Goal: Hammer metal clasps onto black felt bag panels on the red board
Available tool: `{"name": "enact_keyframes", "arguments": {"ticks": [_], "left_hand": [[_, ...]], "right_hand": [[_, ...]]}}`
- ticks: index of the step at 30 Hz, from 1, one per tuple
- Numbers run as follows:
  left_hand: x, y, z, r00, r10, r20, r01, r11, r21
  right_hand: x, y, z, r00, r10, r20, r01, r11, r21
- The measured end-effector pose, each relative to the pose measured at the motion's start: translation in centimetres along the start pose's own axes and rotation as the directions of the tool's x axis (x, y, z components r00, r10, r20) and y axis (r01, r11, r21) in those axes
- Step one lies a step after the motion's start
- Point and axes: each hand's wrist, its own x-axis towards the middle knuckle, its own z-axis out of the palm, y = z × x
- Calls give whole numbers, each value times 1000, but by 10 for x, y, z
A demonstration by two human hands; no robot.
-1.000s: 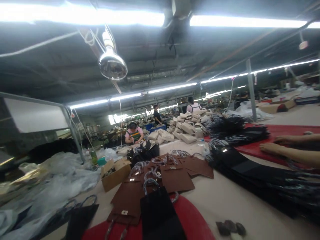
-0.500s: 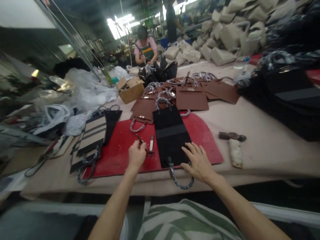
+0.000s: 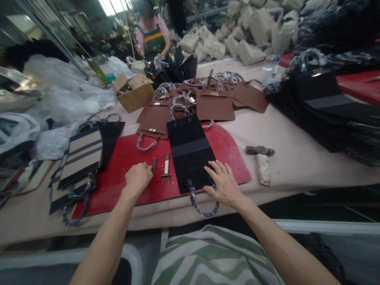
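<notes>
My right hand, its fingers spread wide, rests on the lower right edge of one black bag panel, which lies on one red board in front of me and has two wrapped handles, one at each end. My left hand is curled around one dark metal tool over the same board. Between that hand and the panel lies one pronged tool. One hammer sits right of the board on the bench. Beyond lie several overlapping brown panels, too heaped to count, near one cardboard box. At least two striped panels lie stacked at left.
</notes>
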Motion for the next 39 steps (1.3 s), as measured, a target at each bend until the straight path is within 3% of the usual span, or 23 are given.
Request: {"name": "enact_keyframes", "arguments": {"ticks": [5, 9, 15, 21, 23, 25, 27, 28, 30, 32, 34, 39], "left_hand": [[18, -35, -7, 990, -139, 16, 140, 984, -109], [34, -50, -3, 983, -163, 85, 176, 966, -188], [50, -41, 6, 990, -96, 106, 120, 961, -249], [41, -35, -1, 992, 28, 125, 23, 921, -390], [32, -31, -4, 990, 64, 127, 19, 828, -561], [18, -18, -3, 991, 78, 111, 56, 511, -858], [-3, 7, 2, 990, 106, 95, 75, 180, -981], [-14, 24, 6, 984, 152, 91, 81, 73, -994], [-36, 59, 17, 971, 224, 89, 104, -57, -993], [-51, 90, 29, 967, 250, 51, 84, -126, -988], [-60, 112, 40, 962, 272, -6, 33, -138, -990], [-65, 122, 55, 952, 287, -105, -97, -40, -994]], "right_hand": [[1, 4, 6, 999, -24, -38, 23, 1000, -20], [4, 10, 12, 993, -70, -97, 66, 997, -51], [7, 13, 16, 990, -96, -106, 87, 993, -80], [3, 5, 7, 999, -25, -27, 24, 999, -35], [3, 2, 3, 1000, -6, 6, 7, 1000, -14], [3, -1, 0, 999, 14, 31, -14, 1000, 0], [3, -3, -2, 999, 31, 41, -31, 999, 7], [3, -3, -2, 999, 35, 42, -35, 999, 10], [2, -4, -3, 999, 32, 37, -33, 999, 16], [2, -4, -2, 999, 26, 27, -27, 999, 20], [2, -3, 0, 1000, 23, 15, -23, 999, 22], [1, -1, 3, 1000, 14, -13, -13, 1000, 26]]}}
